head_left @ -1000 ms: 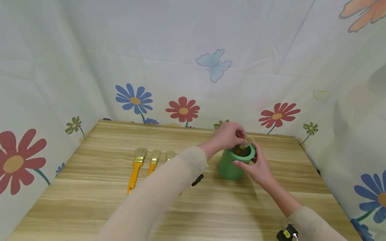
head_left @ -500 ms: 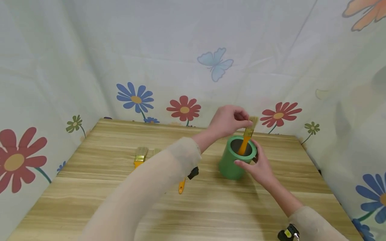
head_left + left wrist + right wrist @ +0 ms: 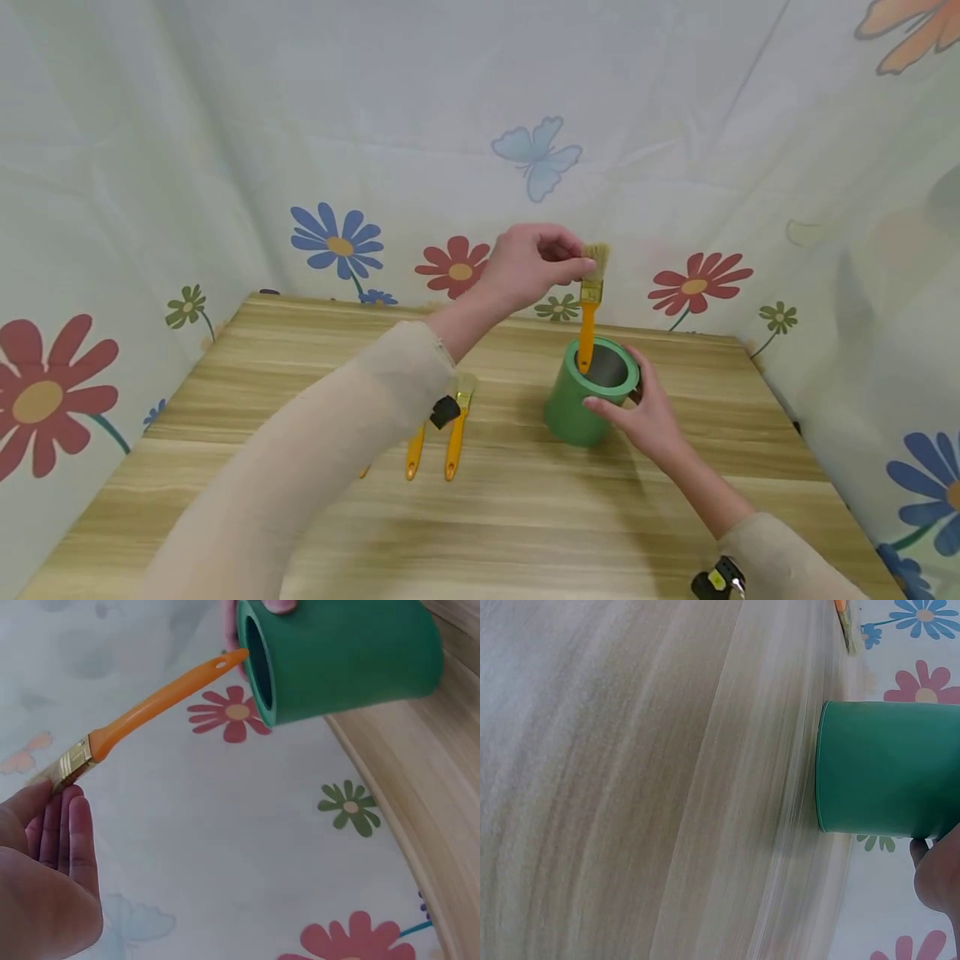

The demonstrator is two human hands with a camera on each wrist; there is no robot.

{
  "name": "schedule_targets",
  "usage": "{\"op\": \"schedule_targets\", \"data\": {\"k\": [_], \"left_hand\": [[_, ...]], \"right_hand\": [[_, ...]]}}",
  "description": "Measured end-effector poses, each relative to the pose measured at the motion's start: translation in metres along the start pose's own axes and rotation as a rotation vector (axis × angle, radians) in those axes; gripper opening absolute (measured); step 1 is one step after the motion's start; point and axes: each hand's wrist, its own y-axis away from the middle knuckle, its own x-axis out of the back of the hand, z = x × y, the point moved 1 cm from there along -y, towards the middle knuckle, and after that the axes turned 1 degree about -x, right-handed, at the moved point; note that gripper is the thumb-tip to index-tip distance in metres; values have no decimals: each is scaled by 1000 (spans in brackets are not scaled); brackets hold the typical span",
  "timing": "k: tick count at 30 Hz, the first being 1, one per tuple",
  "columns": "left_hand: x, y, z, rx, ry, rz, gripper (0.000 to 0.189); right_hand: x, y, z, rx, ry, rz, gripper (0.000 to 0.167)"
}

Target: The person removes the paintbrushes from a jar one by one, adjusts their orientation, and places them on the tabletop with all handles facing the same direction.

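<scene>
My left hand pinches a paintbrush at its pale bristles, between thumb and fingers. The brush hangs handle down, and its orange handle tip overlaps the mouth of a green can. In the left wrist view, that handle tip shows right at the can's rim. The can stands upright on the table, its dark inside partly visible. My right hand grips it from the right, thumb at the near side of the rim and the other fingers mostly hidden behind. The right wrist view shows the can's side.
Left of the can, more paintbrushes with orange handles lie on the wooden table, partly covered by my left sleeve. A flowered cloth hangs behind the table's far edge and along both sides.
My left hand has risen and moved left, drawing the paintbrush up from deep inside the can to its rim. The right hand and the can have stayed in place.
</scene>
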Motion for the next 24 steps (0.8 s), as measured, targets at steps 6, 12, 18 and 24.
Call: {"op": "schedule_targets", "data": {"k": [6,12,18,24], "left_hand": [[18,9,-17,47,33,23,14],[27,21,-38,140,27,-7,15],[29,31,-56,209,9,-26,16],[23,42,-80,295,-9,-109,15]], "right_hand": [[2,-1,-3,11,-1,16,104],[2,0,-1,13,4,21,104],[2,0,0,16,8,26,104],[2,2,1,9,13,22,104]]}}
